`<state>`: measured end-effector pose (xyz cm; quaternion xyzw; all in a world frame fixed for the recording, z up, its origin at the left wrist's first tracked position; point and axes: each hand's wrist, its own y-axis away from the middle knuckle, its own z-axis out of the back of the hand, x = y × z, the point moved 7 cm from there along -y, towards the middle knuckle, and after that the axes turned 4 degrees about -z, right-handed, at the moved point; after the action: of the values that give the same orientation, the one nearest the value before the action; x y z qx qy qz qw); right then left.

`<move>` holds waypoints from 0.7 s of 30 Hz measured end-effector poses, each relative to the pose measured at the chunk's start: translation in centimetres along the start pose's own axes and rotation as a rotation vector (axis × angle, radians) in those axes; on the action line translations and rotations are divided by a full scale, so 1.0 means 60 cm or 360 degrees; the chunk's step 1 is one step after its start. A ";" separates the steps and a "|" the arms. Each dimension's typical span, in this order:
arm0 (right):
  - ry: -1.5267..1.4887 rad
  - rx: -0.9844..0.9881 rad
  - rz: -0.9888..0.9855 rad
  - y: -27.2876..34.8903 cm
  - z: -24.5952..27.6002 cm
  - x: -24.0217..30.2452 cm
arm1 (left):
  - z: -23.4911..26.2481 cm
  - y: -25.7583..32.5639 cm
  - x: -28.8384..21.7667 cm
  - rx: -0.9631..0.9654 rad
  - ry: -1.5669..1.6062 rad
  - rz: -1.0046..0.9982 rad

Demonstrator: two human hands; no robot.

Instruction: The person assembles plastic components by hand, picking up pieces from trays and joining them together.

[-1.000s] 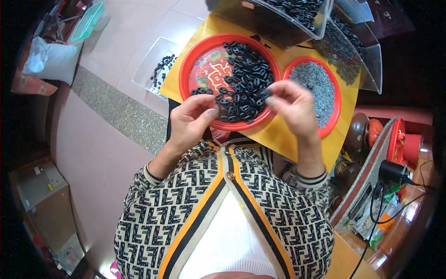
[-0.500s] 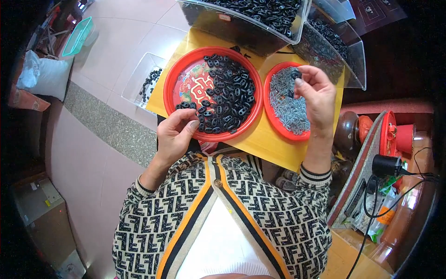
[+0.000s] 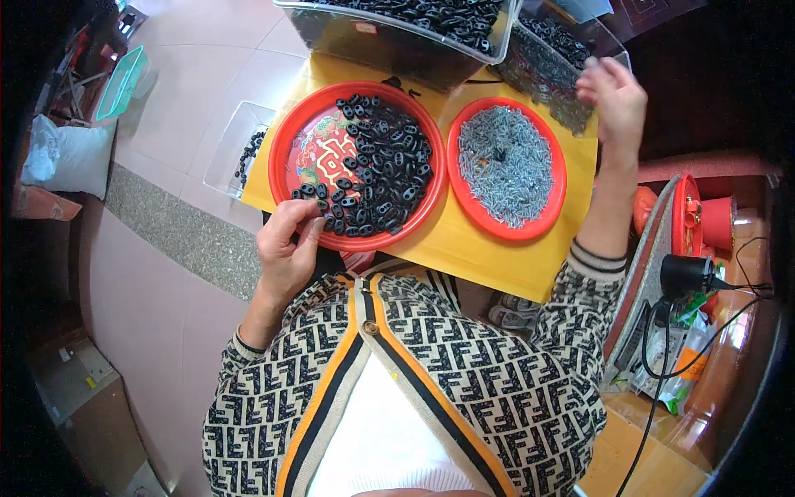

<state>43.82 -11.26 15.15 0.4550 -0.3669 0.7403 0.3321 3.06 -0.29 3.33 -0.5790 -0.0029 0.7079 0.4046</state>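
My left hand (image 3: 288, 245) is at the near left rim of a round red tray (image 3: 277, 141), thumb and forefinger pinched; what they hold, if anything, is hidden. Beside its fingertips lie small black oval pieces with two holes (image 3: 385, 166), heaped over the tray's right side. My right hand (image 3: 619, 103) is raised at the far right, above a clear bin of black pieces (image 3: 555, 41); its fingers are smeared by motion. Between the hands, a smaller red plate (image 3: 556, 203) is full of small silvery screws (image 3: 509, 186), with a black spot among them.
A large clear bin of black pieces (image 3: 373, 50) stands at the table's far side. On the left is a clear box (image 3: 219, 157) with a few black pieces. The yellow tabletop (image 3: 497, 265) shows around the plates. A black device with cables (image 3: 686, 275) is at the right.
My right hand has moved from over the screw plate, where it pinched a black piece, up and right to the bin. My left hand stays at the tray's rim. The view has shifted slightly.
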 end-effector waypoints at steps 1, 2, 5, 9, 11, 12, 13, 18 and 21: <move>0.0145 0.0162 0.0014 0.026 -0.034 -0.013 | 0.006 0.002 0.003 -0.0025 -0.0034 0.0018; 0.0278 0.0382 0.0094 0.054 -0.053 -0.030 | 0.010 0.001 -0.002 -0.0041 -0.0116 -0.0060; 0.0758 0.0583 0.0496 0.151 -0.106 -0.066 | 0.014 -0.005 -0.004 -0.0023 -0.0277 -0.0184; 0.1066 0.0831 0.0541 0.213 -0.143 -0.083 | 0.022 -0.005 0.000 -0.0016 -0.0508 -0.0244; 0.1048 0.0870 0.0574 0.220 -0.153 -0.092 | 0.032 0.001 0.011 -0.0029 -0.0576 -0.0159; 0.1095 0.0864 0.0621 0.224 -0.155 -0.093 | 0.032 0.002 0.009 -0.0009 -0.0615 -0.0182; 0.1139 0.0861 0.0671 0.228 -0.158 -0.094 | 0.031 0.002 0.007 0.0008 -0.0658 -0.0201; 0.1179 0.0851 0.0688 0.246 -0.169 -0.097 | 0.036 -0.013 0.010 -0.0001 -0.0717 -0.0255; 0.1187 0.0811 0.0668 0.247 -0.173 -0.094 | 0.041 -0.018 0.018 0.0003 -0.0779 -0.0248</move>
<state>29.20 -10.93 3.12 0.1423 -0.1142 0.9697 0.1626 1.66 2.21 3.73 -0.3880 -0.1446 0.7937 0.4456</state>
